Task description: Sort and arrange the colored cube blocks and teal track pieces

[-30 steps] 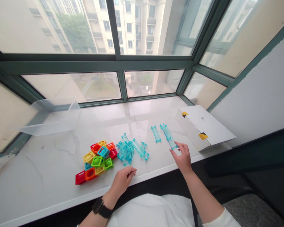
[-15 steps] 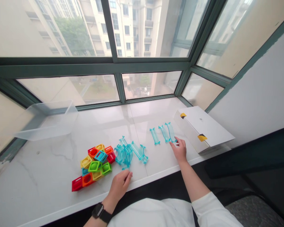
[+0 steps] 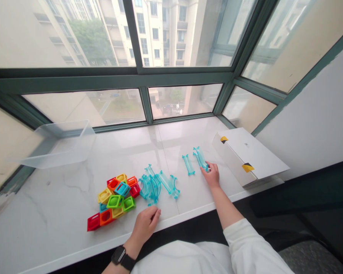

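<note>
My right hand (image 3: 210, 176) has its fingertips on the near end of a pair of clear blue track pieces (image 3: 200, 156). I cannot tell whether it pinches them or only touches. My left hand (image 3: 146, 224) rests half curled and empty at the front edge of the bench (image 3: 60, 213), just short of the heap of curved tracks (image 3: 157, 184), with the coloured blocks (image 3: 116, 196) to its left.

I judge the light pair could skid sideways into the single track (image 3: 188, 164) just left of the right hand. Anything drawn toward me could drop off the front edge.

The white box (image 3: 246, 152) crowds the right hand's right side. Beyond both hands the stone lies open, and the clear tub (image 3: 60, 142) sits well off to the left.
</note>
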The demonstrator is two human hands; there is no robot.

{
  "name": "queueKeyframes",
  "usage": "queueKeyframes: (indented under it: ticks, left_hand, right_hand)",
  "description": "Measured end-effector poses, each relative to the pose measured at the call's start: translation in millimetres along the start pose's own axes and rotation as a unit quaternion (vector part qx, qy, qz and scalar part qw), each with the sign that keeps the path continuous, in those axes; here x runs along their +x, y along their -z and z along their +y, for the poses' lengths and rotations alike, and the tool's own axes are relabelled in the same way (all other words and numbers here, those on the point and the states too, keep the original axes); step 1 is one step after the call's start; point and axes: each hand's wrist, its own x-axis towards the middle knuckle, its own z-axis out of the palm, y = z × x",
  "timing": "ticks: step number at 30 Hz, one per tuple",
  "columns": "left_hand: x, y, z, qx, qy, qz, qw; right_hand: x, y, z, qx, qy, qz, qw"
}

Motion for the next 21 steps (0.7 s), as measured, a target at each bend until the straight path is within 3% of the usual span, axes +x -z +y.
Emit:
queueKeyframes:
  ticks: [21]
  left_hand:
    - [1.2,2.0,4.5,0.005,-0.004,0.009,1.000]
  right_hand:
    - [3.6,-1.3,-4.6,-0.048,-0.019,-0.023,0.998]
